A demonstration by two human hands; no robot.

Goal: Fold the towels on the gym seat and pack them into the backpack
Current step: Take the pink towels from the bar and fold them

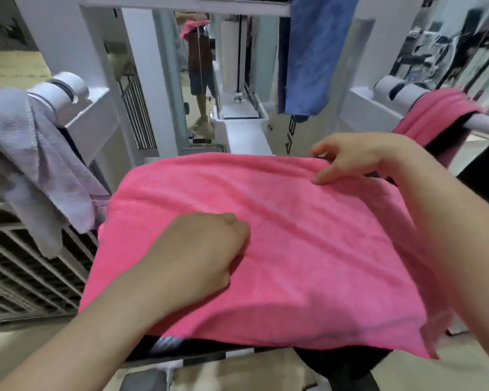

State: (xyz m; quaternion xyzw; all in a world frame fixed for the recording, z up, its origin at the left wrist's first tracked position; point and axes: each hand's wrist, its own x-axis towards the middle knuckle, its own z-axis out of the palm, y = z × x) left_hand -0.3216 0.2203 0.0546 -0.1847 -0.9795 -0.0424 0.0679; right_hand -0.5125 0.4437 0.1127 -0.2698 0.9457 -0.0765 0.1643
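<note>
A bright pink towel (308, 249) lies spread over the black gym seat (198, 348), covering nearly all of it. My left hand (198, 255) rests on the towel's near-left part with its fingers curled under, knuckles down. My right hand (350, 158) is at the towel's far right corner, and its thumb and fingers pinch the edge there. A pale lilac towel (37, 170) hangs over the left handle. A blue towel (311, 57) hangs from the machine ahead. Another pink towel (435, 117) is draped over the right handle. No backpack is in view.
The white frame of the gym machine (249, 136) rises straight ahead, with a mirror (198, 74) behind it showing a standing person. White padded handles (65, 91) stick out on both sides. A metal grille (26, 272) lies to the lower left.
</note>
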